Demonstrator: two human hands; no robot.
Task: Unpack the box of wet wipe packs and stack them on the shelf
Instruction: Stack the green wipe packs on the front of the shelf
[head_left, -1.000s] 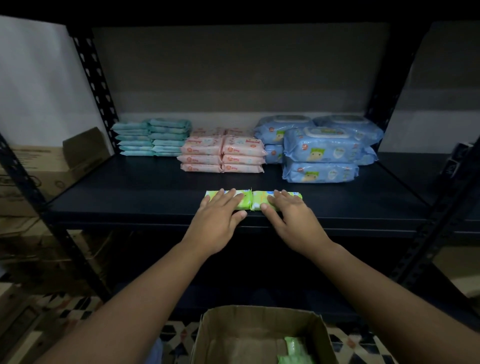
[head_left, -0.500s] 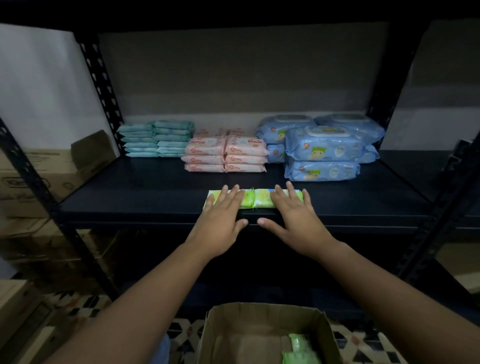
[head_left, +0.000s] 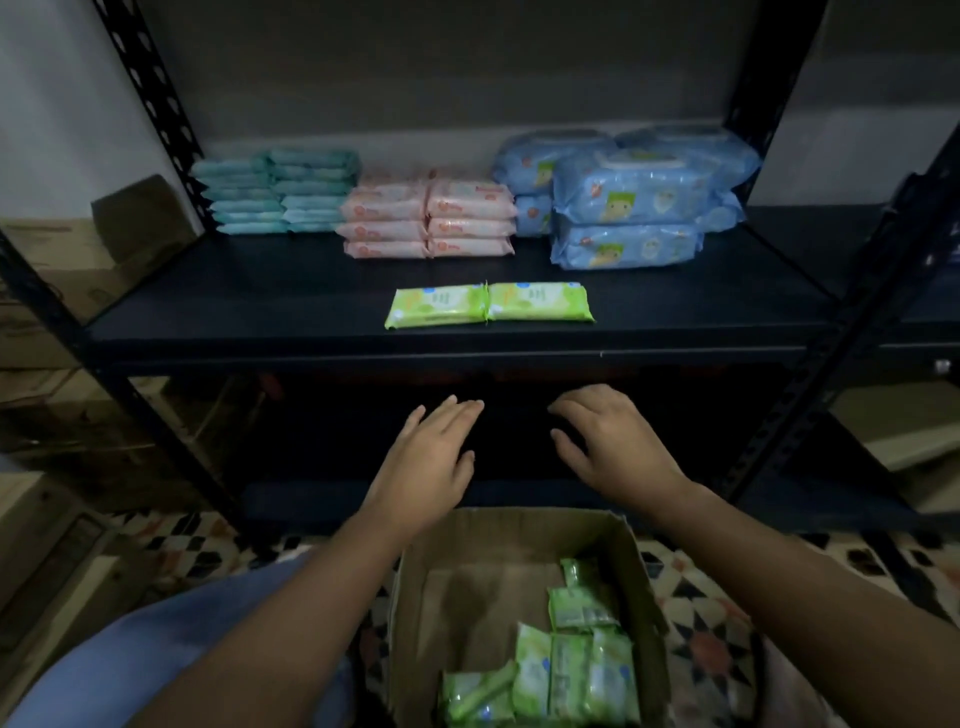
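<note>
Two soft green plastic wet wipe packs (head_left: 488, 306) lie mid-frame on the black metal shelf (head_left: 208, 312); more sit in the brown cardboard box (head_left: 644, 587) below. Both hands, left (head_left: 431, 457) and right (head_left: 608, 441), hang loose and empty. Packs look light, squashy, slippery: hold them across the flat faces.

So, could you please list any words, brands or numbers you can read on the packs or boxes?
None can be read.
Green packs on the shelf: print too blurred.
Pink packs: red logo, illegible.
Blue packs: pictures only, lettering unreadable.
Green packs in the box: print too small.
</note>
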